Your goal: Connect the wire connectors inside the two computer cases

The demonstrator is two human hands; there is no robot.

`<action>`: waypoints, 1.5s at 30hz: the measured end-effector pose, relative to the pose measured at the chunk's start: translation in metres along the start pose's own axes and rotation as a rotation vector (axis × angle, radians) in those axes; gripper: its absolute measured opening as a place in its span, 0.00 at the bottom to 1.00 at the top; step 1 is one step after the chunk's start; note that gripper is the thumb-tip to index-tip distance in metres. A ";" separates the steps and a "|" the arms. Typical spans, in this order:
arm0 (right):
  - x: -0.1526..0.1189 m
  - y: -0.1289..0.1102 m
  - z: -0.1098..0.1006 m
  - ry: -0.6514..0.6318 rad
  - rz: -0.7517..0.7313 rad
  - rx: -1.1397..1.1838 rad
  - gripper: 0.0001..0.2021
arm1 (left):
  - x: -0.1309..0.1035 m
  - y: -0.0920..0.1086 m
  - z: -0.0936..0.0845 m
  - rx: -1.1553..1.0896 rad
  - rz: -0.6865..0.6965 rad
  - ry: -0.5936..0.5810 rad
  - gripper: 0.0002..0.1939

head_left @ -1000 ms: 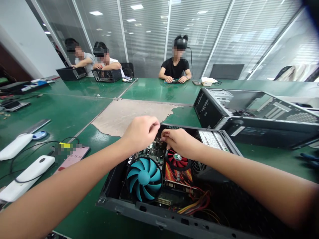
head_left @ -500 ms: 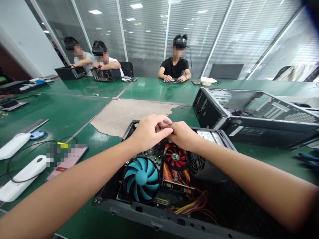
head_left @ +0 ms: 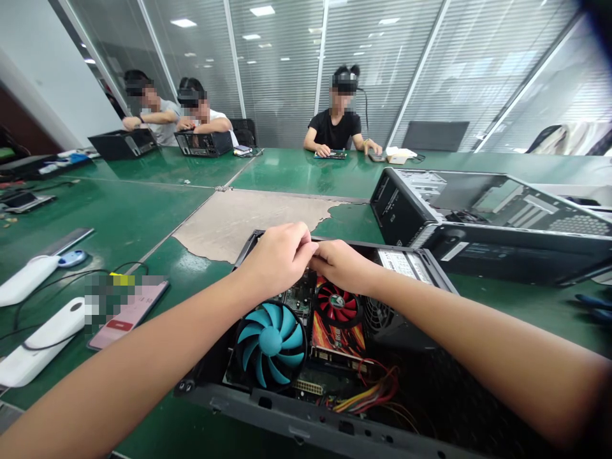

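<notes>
An opened black computer case (head_left: 268, 411) lies on its side before me. Over its far edge my left hand (head_left: 284, 256) is closed, its thumb and fingers pinched together. Meeting it fingertip to fingertip, my right hand (head_left: 343, 262) is pinched too. Whatever lies between the fingers is hidden. Just below the hands, inside the case, sits a graphics card (head_left: 337, 335) with a red fan. A CPU cooler fan (head_left: 271, 341) with teal blades is to its left. Loose power cables (head_left: 368, 398), red, yellow and black, lie nearer to me.
A second open computer case (head_left: 516, 252) stands at the right. On the left lie a phone (head_left: 136, 312) and white handheld devices (head_left: 45, 347) with a thin cable. Across the green table (head_left: 157, 220), several people sit, one near a circuit board (head_left: 329, 155).
My left hand's fingers have curled from stretched to pinched, and the right fingers have drawn slightly down and left. Across the table, one person's hand has moved to a small flat object.
</notes>
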State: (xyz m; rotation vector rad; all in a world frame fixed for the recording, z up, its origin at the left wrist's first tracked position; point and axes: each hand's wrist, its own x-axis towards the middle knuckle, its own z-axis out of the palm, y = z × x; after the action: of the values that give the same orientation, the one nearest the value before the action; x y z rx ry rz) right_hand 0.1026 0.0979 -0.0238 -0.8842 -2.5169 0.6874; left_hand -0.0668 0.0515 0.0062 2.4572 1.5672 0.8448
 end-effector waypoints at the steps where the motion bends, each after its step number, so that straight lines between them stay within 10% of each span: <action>1: 0.000 0.001 0.000 -0.016 -0.001 0.024 0.09 | 0.000 -0.001 -0.001 0.022 -0.005 -0.001 0.09; 31: -0.003 -0.010 0.004 -0.068 -0.065 -0.100 0.07 | -0.020 -0.025 -0.008 -0.309 -0.230 -0.486 0.10; 45: -0.002 -0.003 0.000 -0.119 -0.055 0.059 0.11 | -0.023 -0.025 -0.010 -0.179 -0.010 -0.362 0.12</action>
State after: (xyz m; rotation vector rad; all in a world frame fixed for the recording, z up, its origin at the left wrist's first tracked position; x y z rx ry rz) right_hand 0.1028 0.0944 -0.0221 -0.7722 -2.5998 0.8144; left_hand -0.0989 0.0414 -0.0039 2.3110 1.3140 0.4775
